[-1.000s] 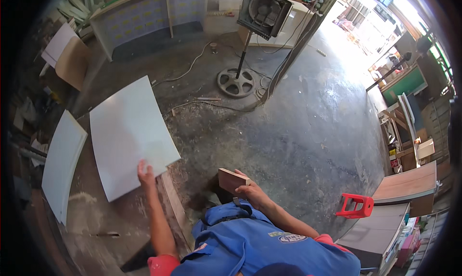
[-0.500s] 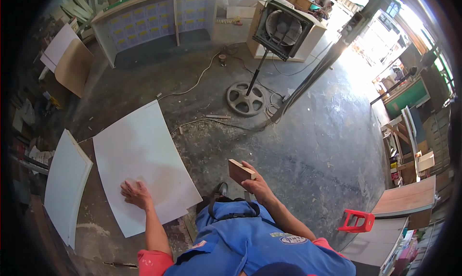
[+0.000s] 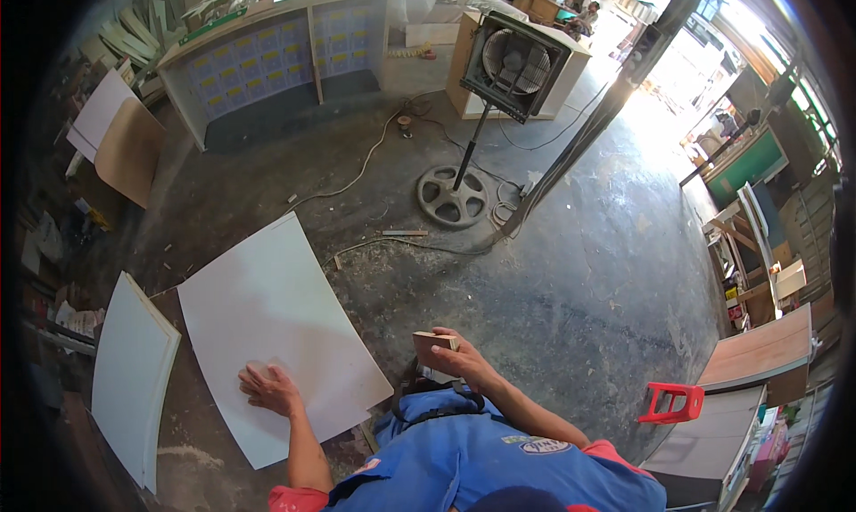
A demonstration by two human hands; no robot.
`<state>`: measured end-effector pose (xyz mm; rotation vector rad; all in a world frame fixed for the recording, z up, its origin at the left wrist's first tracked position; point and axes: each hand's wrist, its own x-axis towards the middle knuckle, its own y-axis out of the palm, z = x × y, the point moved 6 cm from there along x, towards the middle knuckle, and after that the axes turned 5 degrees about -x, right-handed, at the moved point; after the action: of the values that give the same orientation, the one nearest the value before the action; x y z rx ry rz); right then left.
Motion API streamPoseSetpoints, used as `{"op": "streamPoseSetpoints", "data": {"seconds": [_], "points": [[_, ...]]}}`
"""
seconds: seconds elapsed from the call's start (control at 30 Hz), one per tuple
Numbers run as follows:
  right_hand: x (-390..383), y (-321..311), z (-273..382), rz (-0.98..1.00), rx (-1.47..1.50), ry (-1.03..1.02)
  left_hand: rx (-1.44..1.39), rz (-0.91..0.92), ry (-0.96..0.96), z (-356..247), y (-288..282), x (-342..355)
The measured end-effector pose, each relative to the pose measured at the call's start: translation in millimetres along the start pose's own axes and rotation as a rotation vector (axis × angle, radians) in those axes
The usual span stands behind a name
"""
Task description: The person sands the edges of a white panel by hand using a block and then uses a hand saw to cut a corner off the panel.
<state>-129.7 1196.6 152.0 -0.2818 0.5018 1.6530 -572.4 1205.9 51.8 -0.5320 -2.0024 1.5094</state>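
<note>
A large white panel (image 3: 285,311) lies to my left, its lower right corner notched. Flat on its surface rests my left hand (image 3: 272,390), fingers stretched out and holding nothing. In front of my body, my right hand (image 3: 459,360) grips a small rectangular wooden block (image 3: 434,340) with a reddish-brown face and pale edges. The fingers wrap over its right end, apart from the panel. Beyond the panel's left side stands a stack of white boards (image 3: 134,378).
A fan on a round wheel-like base (image 3: 452,196) stands ahead, with cords (image 3: 374,146) across the floor near a post (image 3: 588,124). An open cabinet (image 3: 267,61) is at the far left. A red stool (image 3: 670,403) and leaning boards (image 3: 758,347) are at right.
My right hand has brought the block closer to my body and turned it. The left hand stays flat on the panel. The whole view has shifted slightly.
</note>
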Motion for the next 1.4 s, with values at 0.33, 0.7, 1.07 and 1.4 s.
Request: {"op": "streamPoseSetpoints", "data": {"seconds": [0.33, 0.7, 1.07, 1.4], "points": [[-57, 33, -68, 0.138, 0.138, 0.088, -0.031, -0.055, 0.026, 15, 2, -2], [-70, 76, -22, 0.15, 0.024, 0.082, -0.277, -0.178, 0.061, -9, 5, 8], [-86, 93, -36, 0.098, -0.081, 0.137, -0.139, -0.095, 0.076, -3, -19, 0], [-63, 134, -70, 0.121, -0.215, 0.236, -0.307, -0.017, 0.296, -42, -24, -73]]}}
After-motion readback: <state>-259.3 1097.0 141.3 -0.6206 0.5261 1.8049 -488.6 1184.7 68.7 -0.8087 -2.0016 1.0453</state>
